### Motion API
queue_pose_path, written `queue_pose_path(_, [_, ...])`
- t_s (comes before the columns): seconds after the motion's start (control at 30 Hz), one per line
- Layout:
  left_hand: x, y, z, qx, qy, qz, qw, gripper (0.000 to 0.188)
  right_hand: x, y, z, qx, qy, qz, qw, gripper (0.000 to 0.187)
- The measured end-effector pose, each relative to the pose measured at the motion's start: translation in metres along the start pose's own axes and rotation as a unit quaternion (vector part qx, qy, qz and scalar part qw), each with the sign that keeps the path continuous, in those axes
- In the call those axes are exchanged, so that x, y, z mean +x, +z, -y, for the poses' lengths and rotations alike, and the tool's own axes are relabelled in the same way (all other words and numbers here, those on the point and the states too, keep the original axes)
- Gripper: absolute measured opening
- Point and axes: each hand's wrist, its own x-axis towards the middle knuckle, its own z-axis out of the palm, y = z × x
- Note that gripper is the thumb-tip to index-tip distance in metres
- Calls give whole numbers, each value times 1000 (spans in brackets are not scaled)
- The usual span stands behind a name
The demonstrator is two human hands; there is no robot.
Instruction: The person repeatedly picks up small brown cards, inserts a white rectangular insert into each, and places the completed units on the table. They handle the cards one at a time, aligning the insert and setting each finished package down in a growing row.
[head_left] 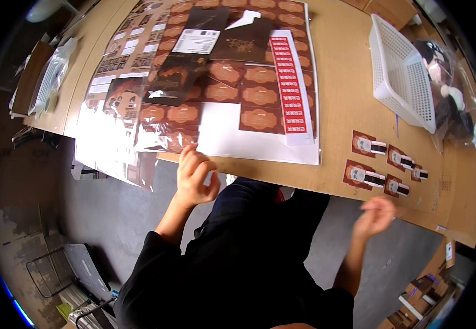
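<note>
My left hand (196,176) is at the table's front edge, beside the lower edge of a sheet of brown labels (183,113). Its fingers are loosely bent, the thumb stands apart, and nothing shows in it. Off the table edge at the right, my right hand (376,217) is slightly blurred with its fingers bent; whether they hold anything is unclear. Just beyond it lie several small brown cards (354,173), each bearing a small pink-and-black piece (374,179). A strip of red labels (288,82) and dark flat cartons (241,41) rest on the label sheets.
A white perforated basket (402,77) stands at the back right beside clear bags of dark and white items (452,98). Glossy printed sheets (106,115) overhang the table's front left edge. Another container with clear plastic (51,71) is at the far left. A folded cart (84,266) stands below left.
</note>
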Motion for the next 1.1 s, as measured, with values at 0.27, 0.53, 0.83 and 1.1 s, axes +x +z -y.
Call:
queue_pose_path(0.27, [-28,-11,21,191,-58,1,980,29,-46,192,58,-38,-205,489,847,31])
queue_pose_path(0.53, [2,-28,76,233,-272,75,931,88,6,263,31,-336,-156,484,793,83])
queue_pose_path(0.83, [30,-41,124,330,-313,55,889,85,21,281,27,-365,-161,496,771,72])
queue_pose_path(1.1, [46,-54,148,292,-335,34,895,69,12,245,49,-129,-130,565,805,50])
